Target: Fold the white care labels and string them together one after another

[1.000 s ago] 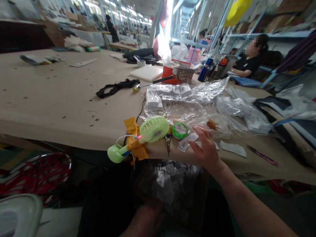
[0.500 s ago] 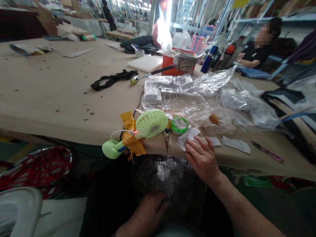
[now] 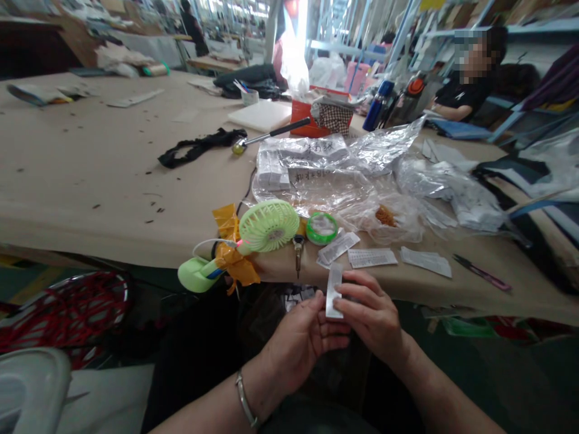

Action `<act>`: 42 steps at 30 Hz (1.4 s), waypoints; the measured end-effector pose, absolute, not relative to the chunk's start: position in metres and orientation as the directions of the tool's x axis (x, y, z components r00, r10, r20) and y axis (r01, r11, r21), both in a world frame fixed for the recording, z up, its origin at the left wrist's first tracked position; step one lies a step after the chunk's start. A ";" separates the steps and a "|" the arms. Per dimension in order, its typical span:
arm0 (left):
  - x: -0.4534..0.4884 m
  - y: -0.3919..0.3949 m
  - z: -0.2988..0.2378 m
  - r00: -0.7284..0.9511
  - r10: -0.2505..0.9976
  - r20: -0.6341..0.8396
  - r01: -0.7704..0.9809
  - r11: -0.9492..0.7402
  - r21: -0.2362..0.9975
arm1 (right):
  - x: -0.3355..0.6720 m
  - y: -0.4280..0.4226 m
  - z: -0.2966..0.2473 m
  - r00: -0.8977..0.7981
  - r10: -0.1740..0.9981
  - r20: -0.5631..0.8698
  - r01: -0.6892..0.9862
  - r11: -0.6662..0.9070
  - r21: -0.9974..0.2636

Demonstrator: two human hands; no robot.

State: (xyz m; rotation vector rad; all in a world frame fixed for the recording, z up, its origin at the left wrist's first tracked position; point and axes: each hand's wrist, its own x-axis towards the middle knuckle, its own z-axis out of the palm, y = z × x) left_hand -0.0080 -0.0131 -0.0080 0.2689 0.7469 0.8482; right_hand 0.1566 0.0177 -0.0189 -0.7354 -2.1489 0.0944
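My right hand pinches a small white label upright just below the table's front edge. My left hand, with a metal bangle at the wrist, meets it from the left, its fingers curled under the label's lower end. More white labels lie flat on the brown paper table just above my hands. A green mini fan, taped on with yellow tape, sits at the table edge to the left of them. A green tape roll lies beside the fan.
Clear plastic bags with label stacks cover the table's middle right. Purple snips lie at the right edge. A black strap, an orange box and bottles stand farther back. A person in black sits at the far right. A bag of labels rests in my lap.
My right hand left the table with one label and dropped below the edge. My left hand rose from my lap to meet it.
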 end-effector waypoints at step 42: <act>-0.011 -0.007 0.004 0.525 0.690 -0.499 -0.526 0.724 0.446 | 0.158 -0.008 -0.024 -0.592 0.544 0.595 0.433 0.837 -0.335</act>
